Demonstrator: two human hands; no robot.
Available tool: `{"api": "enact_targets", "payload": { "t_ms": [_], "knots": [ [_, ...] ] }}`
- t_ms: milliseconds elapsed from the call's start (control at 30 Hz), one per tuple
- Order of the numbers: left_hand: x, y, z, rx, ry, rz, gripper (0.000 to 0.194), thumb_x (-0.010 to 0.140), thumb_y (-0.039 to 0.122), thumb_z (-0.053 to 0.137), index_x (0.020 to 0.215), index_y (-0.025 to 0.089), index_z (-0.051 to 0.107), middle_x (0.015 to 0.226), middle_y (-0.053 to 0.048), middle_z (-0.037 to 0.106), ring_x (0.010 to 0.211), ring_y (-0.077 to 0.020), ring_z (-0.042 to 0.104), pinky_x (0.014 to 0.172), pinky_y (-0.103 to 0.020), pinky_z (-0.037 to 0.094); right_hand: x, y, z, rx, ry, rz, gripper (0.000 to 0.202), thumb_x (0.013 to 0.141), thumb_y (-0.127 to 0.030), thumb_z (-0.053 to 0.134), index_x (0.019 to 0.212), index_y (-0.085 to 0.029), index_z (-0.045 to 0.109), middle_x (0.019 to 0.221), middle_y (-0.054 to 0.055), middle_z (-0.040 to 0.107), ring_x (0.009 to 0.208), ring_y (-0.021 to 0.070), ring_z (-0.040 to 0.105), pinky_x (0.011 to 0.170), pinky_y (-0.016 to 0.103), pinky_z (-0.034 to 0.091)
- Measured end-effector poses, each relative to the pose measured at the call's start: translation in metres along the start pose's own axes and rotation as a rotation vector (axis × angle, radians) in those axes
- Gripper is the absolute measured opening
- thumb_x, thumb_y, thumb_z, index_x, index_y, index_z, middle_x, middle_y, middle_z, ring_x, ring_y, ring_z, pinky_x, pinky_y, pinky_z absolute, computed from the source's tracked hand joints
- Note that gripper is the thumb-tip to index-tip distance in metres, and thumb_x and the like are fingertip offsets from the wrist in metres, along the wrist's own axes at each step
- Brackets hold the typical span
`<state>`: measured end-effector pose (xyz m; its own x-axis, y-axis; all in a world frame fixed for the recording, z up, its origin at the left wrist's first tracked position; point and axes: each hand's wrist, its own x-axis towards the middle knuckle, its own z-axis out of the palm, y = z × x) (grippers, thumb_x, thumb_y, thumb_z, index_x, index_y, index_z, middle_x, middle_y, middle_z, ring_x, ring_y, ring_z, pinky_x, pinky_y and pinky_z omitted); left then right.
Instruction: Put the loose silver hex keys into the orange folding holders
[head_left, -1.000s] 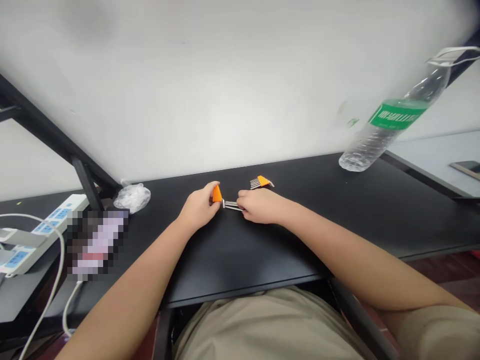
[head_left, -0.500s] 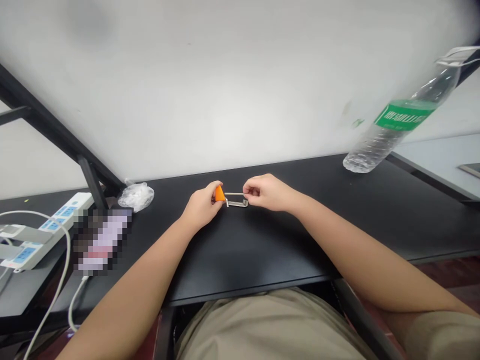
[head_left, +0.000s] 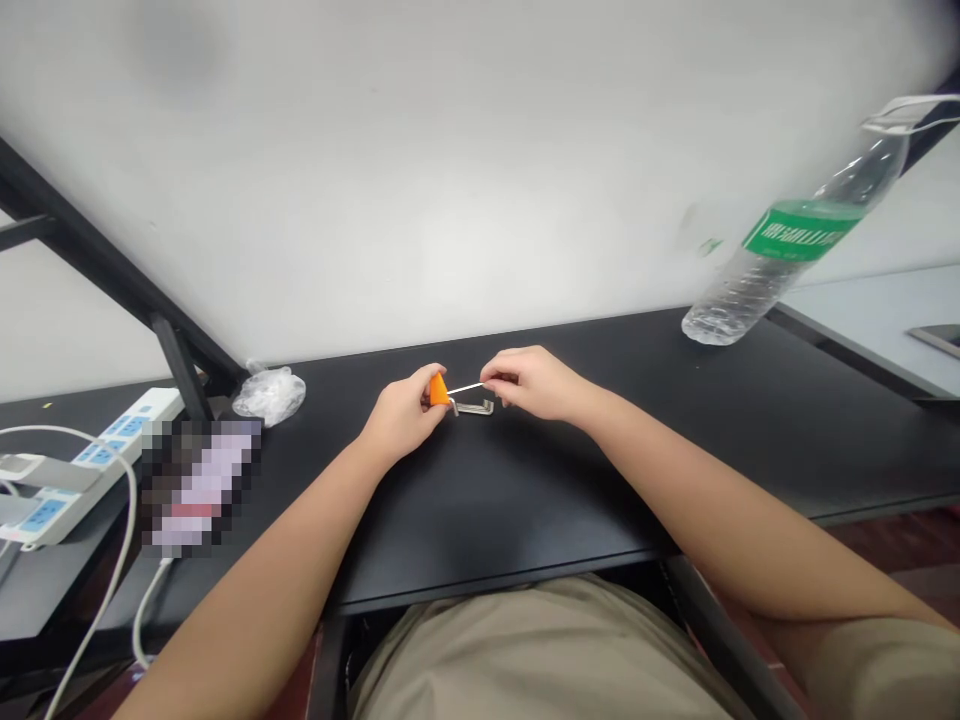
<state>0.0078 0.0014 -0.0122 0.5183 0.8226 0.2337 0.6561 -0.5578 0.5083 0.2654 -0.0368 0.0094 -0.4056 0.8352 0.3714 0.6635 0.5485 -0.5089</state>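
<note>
Between the thumb and fingers of my left hand (head_left: pixel 403 412) is an orange hex key holder (head_left: pixel 438 388). Several silver hex keys (head_left: pixel 474 408) with bent ends lie close together beside the holder, just above or on the black table; the exact contact is unclear. My right hand (head_left: pixel 531 382) pinches the far end of one thin hex key (head_left: pixel 465 388), which runs from the orange holder up to my fingertips. Its end inside the right fingers is hidden.
On the black table (head_left: pixel 480 510), a crumpled clear plastic bag (head_left: pixel 270 395) lies at left, near a blurred-out phone (head_left: pixel 202 485) with a white cable. A white power strip (head_left: pixel 94 465) is further left. A clear bottle (head_left: pixel 787 240) with a green label leans at back right.
The hex key in my right fingers has tilted, its right end now higher than its end at the holder. My left hand keeps the orange holder in nearly the same place.
</note>
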Motion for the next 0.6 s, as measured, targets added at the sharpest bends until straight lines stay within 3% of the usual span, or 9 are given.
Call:
{"api": "enact_targets", "payload": {
  "t_ms": [233, 400, 600],
  "knots": [
    [-0.001, 0.003, 0.002, 0.039, -0.015, -0.006, 0.046, 0.084, 0.035, 0.069, 0.128, 0.026, 0.061, 0.085, 0.002, 0.072, 0.074, -0.0172, 0.067, 0.073, -0.029, 0.051, 0.000, -0.003, 0.010, -0.059, 0.001, -0.048, 0.021, 0.098, -0.019, 0.057, 0.095, -0.020, 0.078, 0.093, 0.006, 0.071, 0.085, 0.0184, 0.064, 0.080, 0.031, 0.047],
    [-0.001, 0.003, 0.000, 0.023, -0.015, 0.026, 0.044, 0.084, 0.033, 0.068, 0.127, 0.026, 0.060, 0.094, 0.001, 0.072, 0.079, -0.0171, 0.068, 0.077, -0.029, 0.051, 0.002, -0.008, 0.029, 0.196, 0.070, 0.023, 0.018, 0.095, -0.019, 0.063, 0.096, -0.022, 0.080, 0.094, 0.004, 0.069, 0.085, 0.0166, 0.065, 0.080, 0.031, 0.050],
    [-0.002, 0.012, -0.005, 0.110, -0.076, 0.135, 0.026, 0.085, 0.033, 0.064, 0.110, 0.024, 0.064, 0.087, 0.000, 0.069, 0.079, -0.0183, 0.064, 0.071, -0.027, 0.048, 0.004, -0.006, 0.049, 0.424, -0.006, 0.134, 0.012, 0.090, -0.018, 0.063, 0.091, -0.020, 0.075, 0.093, 0.003, 0.069, 0.077, 0.0154, 0.065, 0.074, 0.031, 0.053]
  ]
}}
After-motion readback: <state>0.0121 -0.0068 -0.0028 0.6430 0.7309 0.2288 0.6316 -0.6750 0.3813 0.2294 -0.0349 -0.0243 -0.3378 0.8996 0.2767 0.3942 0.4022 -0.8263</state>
